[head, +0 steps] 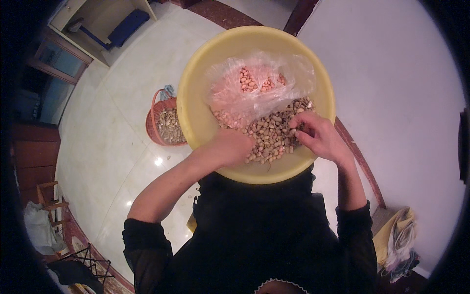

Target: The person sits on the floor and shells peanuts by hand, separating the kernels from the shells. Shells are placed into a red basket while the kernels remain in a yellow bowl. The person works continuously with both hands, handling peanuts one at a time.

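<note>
A large yellow plastic basin (200,92) stands before me, over my lap. Unshelled peanuts (270,134) form a heap in its near right part. On the far side of the heap lies a clear plastic bag (293,75) with shelled pink peanuts (248,81) showing through its opening. My left hand (235,145) is at the near left edge of the heap, blurred, its fingers hidden from me. Over the right part of the heap, my right hand (317,136) has its thumb and forefinger bent toward each other. Whether a peanut is between them is unclear.
A red basket (154,126) with peanut shells (170,126) stands on the tiled floor left of the basin. Along the right runs a white wall (396,110). A folding stool (79,270) is at lower left, and bundled sacks (398,235) lie at lower right.
</note>
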The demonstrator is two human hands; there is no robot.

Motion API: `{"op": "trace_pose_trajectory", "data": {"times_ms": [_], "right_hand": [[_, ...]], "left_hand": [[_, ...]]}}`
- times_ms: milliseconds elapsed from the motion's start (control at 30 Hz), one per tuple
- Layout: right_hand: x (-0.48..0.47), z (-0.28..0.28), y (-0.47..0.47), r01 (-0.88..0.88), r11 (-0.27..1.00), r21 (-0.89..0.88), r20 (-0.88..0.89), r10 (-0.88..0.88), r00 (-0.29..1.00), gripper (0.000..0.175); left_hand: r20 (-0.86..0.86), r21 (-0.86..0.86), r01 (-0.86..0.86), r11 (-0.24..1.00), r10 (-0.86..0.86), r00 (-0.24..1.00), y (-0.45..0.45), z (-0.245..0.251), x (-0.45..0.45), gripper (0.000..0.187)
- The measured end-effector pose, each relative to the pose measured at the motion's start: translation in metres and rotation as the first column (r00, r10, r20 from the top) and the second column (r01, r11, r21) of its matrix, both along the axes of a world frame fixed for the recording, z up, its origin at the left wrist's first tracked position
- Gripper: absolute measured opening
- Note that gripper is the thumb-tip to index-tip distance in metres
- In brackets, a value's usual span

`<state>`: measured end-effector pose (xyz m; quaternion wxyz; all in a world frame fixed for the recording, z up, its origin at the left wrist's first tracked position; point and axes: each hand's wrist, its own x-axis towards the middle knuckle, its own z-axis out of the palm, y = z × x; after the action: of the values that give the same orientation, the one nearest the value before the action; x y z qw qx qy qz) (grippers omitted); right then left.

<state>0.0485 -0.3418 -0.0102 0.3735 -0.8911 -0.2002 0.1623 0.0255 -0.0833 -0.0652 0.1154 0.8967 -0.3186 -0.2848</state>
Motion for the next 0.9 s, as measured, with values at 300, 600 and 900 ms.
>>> {"op": "trace_pose_trajectory", "data": {"times_ms": [300,600,900], "right_hand": [[-0.016,-0.038,0.033,-0.277,0.783,-0.557,0.121,0.407,0.906,0.013],[0.008,-0.014,-0.004,-0.155,0.971,-0.181,0.275,0.202,0.94,0.022],[-0.008,-0.031,0.021,-0.306,0.935,-0.178,0.068,0.322,0.944,0.023]], "left_hand": [[0.034,-0.222,-0.098,0.97,0.108,0.994,-0.016,0.007,-0.016,0.023],[0.083,-0.246,-0.381,0.891,0.411,0.908,0.042,0.036,-0.015,0.022],[-0.029,-0.512,-0.519,0.684,0.59,0.807,0.035,0.026,-0.014,0.02]]}}
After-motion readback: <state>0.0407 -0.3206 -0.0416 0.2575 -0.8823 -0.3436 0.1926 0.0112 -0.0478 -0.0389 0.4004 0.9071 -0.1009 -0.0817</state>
